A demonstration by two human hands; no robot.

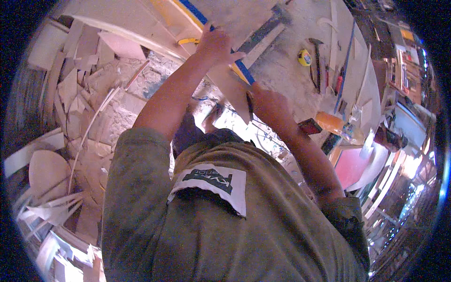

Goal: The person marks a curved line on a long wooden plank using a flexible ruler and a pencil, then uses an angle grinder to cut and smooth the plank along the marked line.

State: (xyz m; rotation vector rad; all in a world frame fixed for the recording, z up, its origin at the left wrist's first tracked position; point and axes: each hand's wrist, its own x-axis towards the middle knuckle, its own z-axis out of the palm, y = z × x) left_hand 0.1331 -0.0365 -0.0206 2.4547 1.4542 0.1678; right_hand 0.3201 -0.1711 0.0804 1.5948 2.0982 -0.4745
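Observation:
My left hand [215,48] is closed over a long wooden strip with a blue edge [191,11], its thumb stretched out to the right. The strip slants down across the workbench toward my right hand [271,109]. That hand is curled closed at the strip's lower end, and what lies inside the fingers is hidden. A narrow dark piece [250,103] shows along its left side, touching a tan, flat, pointed piece [232,91] at the bench edge. Beside my left wrist lies a small yellow object [188,41] of unclear kind.
On the workbench [293,77] lie a yellow tape measure [304,58], a hammer [316,61], a red-handled tool [339,81] and a dark flat bar [260,35]. An orange bottle [331,123] stands out near my right forearm. Wood offcuts [70,89] cover the floor at left.

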